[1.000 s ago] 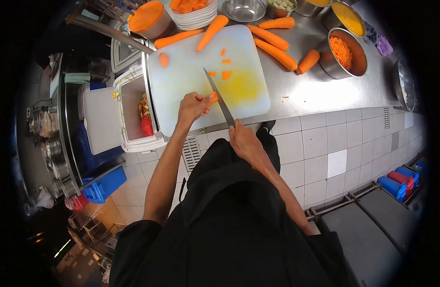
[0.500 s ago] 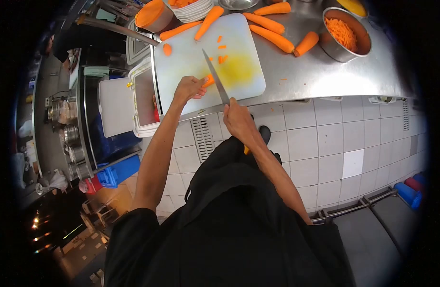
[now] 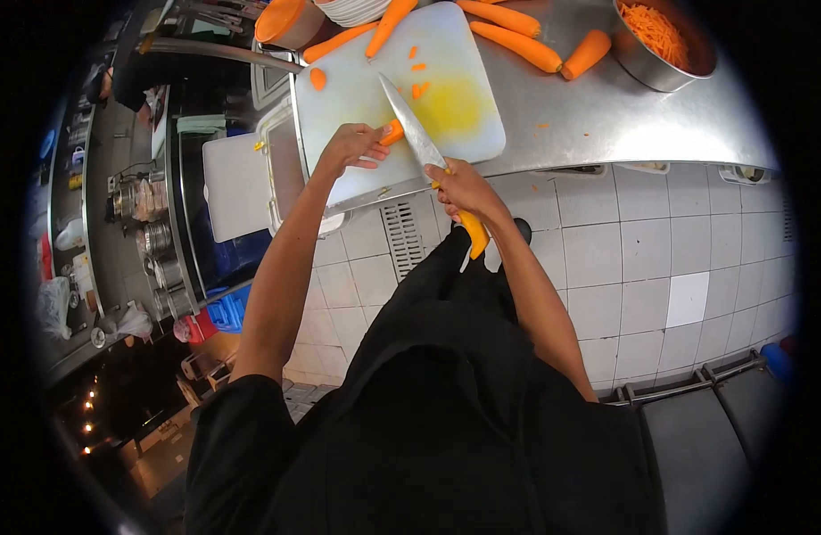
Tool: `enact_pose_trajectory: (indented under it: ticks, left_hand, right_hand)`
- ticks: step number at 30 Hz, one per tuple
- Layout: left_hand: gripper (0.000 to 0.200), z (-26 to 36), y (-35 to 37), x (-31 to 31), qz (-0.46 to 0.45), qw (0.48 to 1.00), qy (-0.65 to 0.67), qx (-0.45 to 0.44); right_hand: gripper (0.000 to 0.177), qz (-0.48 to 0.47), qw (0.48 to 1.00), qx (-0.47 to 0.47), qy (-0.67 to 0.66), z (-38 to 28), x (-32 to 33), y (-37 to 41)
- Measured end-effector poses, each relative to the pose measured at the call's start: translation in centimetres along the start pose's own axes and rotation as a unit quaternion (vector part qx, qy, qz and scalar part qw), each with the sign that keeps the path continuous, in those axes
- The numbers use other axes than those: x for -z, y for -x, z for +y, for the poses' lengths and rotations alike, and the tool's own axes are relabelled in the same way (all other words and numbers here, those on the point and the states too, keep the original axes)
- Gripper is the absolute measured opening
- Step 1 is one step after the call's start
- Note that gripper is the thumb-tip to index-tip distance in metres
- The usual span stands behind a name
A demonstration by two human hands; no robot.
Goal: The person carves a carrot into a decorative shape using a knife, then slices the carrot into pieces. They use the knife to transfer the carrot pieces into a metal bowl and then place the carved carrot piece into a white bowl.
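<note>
My right hand (image 3: pixel 465 190) is gripping the knife (image 3: pixel 415 123), its broad side now showing, so perhaps it is not cutting; my left hand (image 3: pixel 350 150) is pinching the carrot piece (image 3: pixel 392 133) at the knife's nine o'clock.

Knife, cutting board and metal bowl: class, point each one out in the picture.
Knife (image 3: pixel 414 124): head view, middle of the blade.
Cutting board (image 3: pixel 348 100): head view, bare white surface.
Metal bowl (image 3: pixel 646 69): head view, outer wall.

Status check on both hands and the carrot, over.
Right hand gripping knife. Left hand holding carrot piece over cutting board. Small carrot bits beyond the blade.
</note>
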State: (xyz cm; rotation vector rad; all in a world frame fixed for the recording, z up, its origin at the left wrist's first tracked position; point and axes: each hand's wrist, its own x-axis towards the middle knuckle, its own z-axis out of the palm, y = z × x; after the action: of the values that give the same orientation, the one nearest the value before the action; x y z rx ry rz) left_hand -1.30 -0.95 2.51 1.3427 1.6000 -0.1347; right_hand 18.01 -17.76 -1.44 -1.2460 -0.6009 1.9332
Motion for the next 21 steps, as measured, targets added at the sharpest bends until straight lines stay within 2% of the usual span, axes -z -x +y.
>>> enact_pose_trajectory:
  ticks: [8,21]
  left_hand:
    - [0.055,-0.18,-0.16,0.16,-0.003,1.0,-0.004,-0.003]
    - [0.052,-0.19,-0.07,-0.14,0.014,1.0,-0.01,-0.006]
  right_hand:
    - [0.03,-0.003,1.0,0.007,0.024,-0.42,0.2,-0.16]
    - [0.036,0.027,0.995,0.036,0.09,-0.1,-0.23,0.46]
